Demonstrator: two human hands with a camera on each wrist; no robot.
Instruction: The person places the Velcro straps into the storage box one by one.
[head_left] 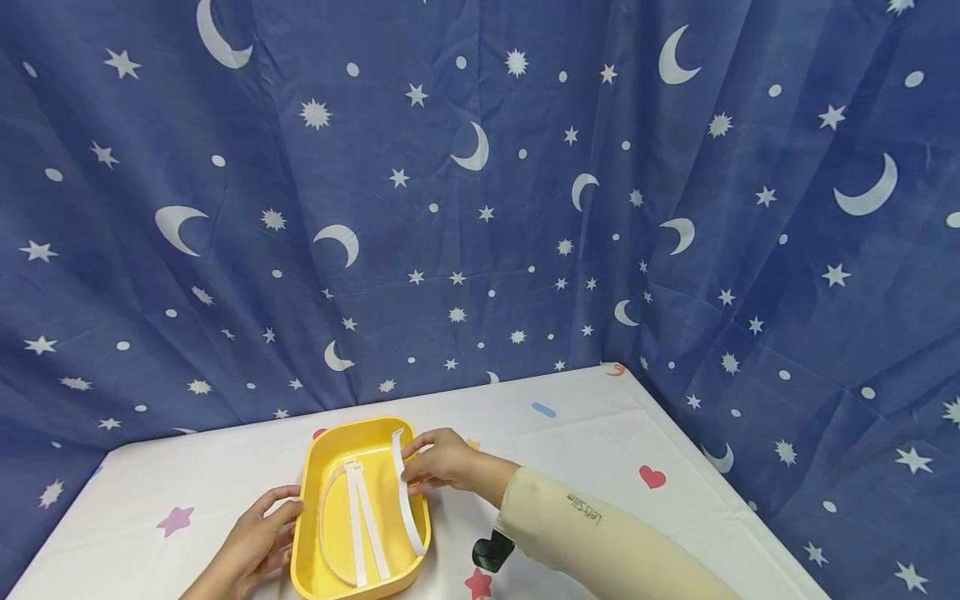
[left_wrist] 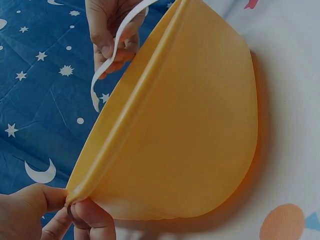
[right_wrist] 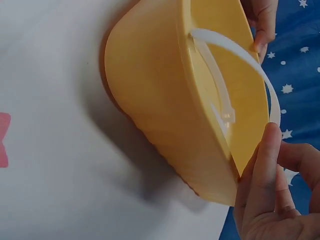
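Observation:
A yellow basin stands on the table, seen from its outer sides in both wrist views. My left hand holds its left rim, and the left wrist view shows the thumb over the edge with fingers underneath. At the right side, my right hand pinches a white strap between thumb and fingers. That strap bows up above the rim in the right wrist view. Inside the basin lie more white straps with a small buckle-like end, along with a curved pale strip.
A white cloth with coloured shapes covers the table. Dark blue curtains with moons and stars rise behind it and to the right. A black object shows beneath the right sleeve.

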